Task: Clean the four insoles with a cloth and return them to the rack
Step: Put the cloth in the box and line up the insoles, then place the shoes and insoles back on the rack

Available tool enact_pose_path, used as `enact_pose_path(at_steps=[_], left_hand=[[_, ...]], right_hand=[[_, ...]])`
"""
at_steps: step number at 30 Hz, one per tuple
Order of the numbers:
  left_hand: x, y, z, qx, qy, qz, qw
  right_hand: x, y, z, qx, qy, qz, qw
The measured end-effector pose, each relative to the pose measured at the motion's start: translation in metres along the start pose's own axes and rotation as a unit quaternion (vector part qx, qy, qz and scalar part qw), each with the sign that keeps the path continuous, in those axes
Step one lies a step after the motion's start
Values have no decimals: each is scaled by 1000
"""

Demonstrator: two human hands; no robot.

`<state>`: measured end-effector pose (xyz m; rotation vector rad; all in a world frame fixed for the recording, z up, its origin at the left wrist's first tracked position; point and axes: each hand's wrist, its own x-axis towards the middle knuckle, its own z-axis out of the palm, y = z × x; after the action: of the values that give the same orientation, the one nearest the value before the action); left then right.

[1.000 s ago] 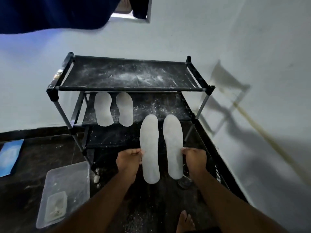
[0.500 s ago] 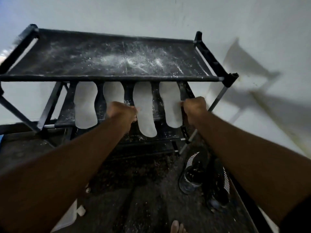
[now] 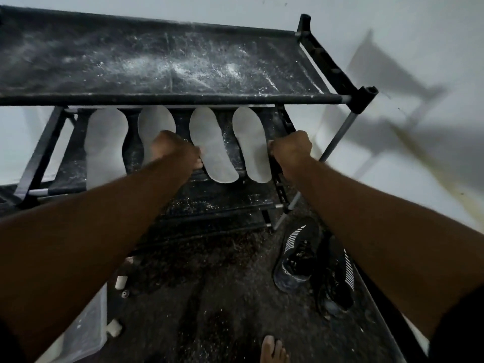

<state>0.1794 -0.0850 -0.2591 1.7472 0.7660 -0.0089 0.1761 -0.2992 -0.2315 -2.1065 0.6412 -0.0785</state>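
4 pale insoles lie side by side on the middle shelf [image 3: 230, 155] of the black rack [image 3: 337, 72], under the dusty top shelf [image 3: 157, 64]. The left hand [image 3: 175, 153] pinches the left edge of insole 3 [image 3: 212, 148], counting from the left; its knuckles also cover part of insole 2 [image 3: 154, 124]. The right hand [image 3: 290, 150] has its fingers curled at the right edge of insole 4 [image 3: 251, 145], though motion blur makes it hard to tell whether it grips the insole or only rests beside it. Insole 1 [image 3: 104, 145] lies apart, untouched.

The step in hand looks like setting the last pair down. To do it well, slide both insoles back until the heels no longer overhang the front bar; insole 3 sits skewed, its heel swinging right toward insole 4, so the left hand should turn it straight before letting go. Keep the soles flat, since the shelf is speckled with white grit that a dragged insole would pick up. Release both hands gently, lifting clear of the top shelf's front rail. The sneakers [image 3: 301, 258] on the floor stand well apart from the work.
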Motion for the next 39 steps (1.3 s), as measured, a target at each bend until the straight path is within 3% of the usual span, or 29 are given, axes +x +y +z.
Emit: enact_pose_path(at_steps=[1, 3, 6, 9, 17, 22, 27, 31, 36, 39], left_hand=[[-4, 2, -7, 73, 6, 72, 995], [-22, 5, -20, 222, 27, 235, 946], [-76, 4, -23, 280, -14, 424, 861], [-134, -19, -4, 287, -122, 515, 798], [-177, -129, 102, 336, -275, 445, 783], [-186, -202, 155, 403, -348, 422, 734], [-170, -259, 192, 495, -360, 369, 699], [-160, -285, 206, 552, -324, 392, 661], [-150, -293, 221, 557, -315, 382, 667], [-149, -288, 232, 583, -333, 376, 638]], right_hand=[[-3, 3, -4, -17, 8, -26, 1000], [-15, 10, -14, -43, 33, -77, 996], [-39, 30, -32, -42, 53, -119, 991], [-58, 60, -46, -33, 76, -128, 988], [-70, 192, -84, -169, 52, -105, 979], [-73, 302, -96, -250, -15, -52, 967], [-72, 380, -93, -298, -106, 1, 949], [-71, 414, -84, -323, -183, 18, 928], [-72, 431, -72, -337, -233, 49, 911], [-72, 439, -68, -322, -224, 61, 918]])
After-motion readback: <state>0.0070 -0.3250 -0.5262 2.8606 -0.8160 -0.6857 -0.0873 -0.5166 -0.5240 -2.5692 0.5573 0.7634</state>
